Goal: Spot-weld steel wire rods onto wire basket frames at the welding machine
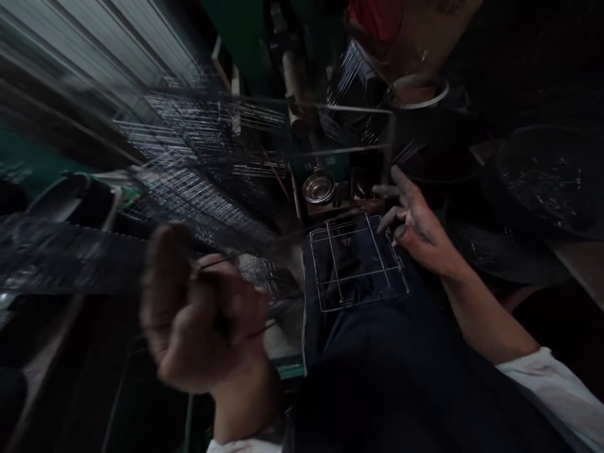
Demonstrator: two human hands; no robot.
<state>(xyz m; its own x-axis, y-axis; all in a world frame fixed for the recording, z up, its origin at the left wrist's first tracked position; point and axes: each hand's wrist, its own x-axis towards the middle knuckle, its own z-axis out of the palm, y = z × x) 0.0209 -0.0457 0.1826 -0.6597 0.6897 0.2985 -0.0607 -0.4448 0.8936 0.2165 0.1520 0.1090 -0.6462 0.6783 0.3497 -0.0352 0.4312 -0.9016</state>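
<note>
The wire frame [361, 274] lies on the lap [377, 333]. It looks light and springy, and its thin wires may bend; better to hold the outer rim. Right hand [415, 226] is loosely spread beside it; left hand [202, 314] is curled, blurred, its grip I cannot tell.

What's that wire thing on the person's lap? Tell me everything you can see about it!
The wire frame is thin, greyish and looks like metal. It is roughly rectangular, with rounded corners. Two long wires run across it one way and another crosses them, leaving big open gaps. Little bent bits show along its near and right edges. It lies slightly turned on dark blue cloth. The right hand is at its right side, fingers spread; I can't tell if they touch.
</note>
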